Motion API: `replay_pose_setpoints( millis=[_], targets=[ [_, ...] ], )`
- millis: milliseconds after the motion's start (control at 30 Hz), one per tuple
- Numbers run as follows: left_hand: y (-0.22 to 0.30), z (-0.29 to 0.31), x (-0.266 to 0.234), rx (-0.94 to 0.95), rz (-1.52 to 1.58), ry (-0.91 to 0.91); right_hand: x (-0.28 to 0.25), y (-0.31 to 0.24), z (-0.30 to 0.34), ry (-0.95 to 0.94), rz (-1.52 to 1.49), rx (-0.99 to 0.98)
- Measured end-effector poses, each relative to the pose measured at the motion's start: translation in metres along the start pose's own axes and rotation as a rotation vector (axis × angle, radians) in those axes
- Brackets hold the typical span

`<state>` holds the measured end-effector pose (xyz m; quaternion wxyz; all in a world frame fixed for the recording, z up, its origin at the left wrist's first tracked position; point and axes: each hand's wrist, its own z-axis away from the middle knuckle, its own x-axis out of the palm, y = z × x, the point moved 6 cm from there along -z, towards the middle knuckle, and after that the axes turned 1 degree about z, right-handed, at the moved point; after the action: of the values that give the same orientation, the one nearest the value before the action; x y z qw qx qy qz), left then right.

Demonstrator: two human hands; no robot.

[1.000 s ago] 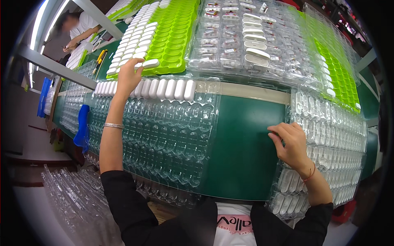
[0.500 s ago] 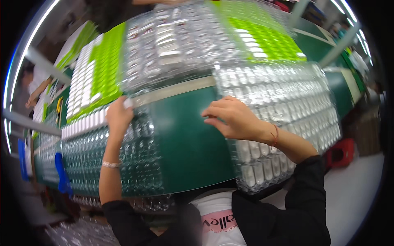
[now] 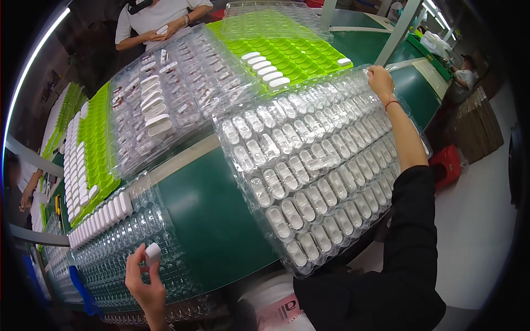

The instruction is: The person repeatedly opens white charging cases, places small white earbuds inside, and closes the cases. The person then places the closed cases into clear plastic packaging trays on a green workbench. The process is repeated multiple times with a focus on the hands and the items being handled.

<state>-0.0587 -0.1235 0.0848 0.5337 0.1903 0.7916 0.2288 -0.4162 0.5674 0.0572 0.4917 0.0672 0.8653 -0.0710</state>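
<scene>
- Head view: the left hand is above the near part of the left clear plastic tray. Its grip is closed, with the thumb and fingers clamped on one small white case, which has rounded edges.
- This white case is off the tray, in the air, with one end turned toward the camera.
- In the same left clear tray, a row of white cases lies along the far edge, side by side. The other visible pockets nearer to the person are transparent, and the green surface can be seen through them.
- The right hand is at the far right corner of the right clear plastic tray, and its fingers touch this corner. I cannot tell if this grip is pressed together on the edge.
- The right clear tray carries many rows of grey-white oval pieces.
- Behind the left tray is a left green tray, with more white cases in its left part.
- In the middle stands a stack of clear trays, with a column of open white cases on top.
- Farther right, a right green tray holds a short row of white cases and a single one near its corner.
- Across the surface, a co-worker in a white shirt holds a white case in both hands.
</scene>
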Motion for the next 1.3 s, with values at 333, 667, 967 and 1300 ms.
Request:
replay_pose_setpoints(
  millis=[333,667,967,1300],
  targets=[
    [0.034,0.045,0.009,-0.183,0.194,0.156,0.048,0.038,-0.04,-0.08,0.132,0.075],
    [0.067,0.054,0.082,-0.51,1.06,0.132,-0.058,-0.242,0.103,-0.811,-1.437,-0.038],
    [0.07,0.052,0.102,-0.447,1.209,-0.025,-0.132,-0.388,0.251,-1.328,-1.585,-0.363],
    [0.042,0.063,0.091,-0.496,1.376,0.14,-0.138,-0.419,0.311,-1.292,-1.613,-0.577]
  ],
)
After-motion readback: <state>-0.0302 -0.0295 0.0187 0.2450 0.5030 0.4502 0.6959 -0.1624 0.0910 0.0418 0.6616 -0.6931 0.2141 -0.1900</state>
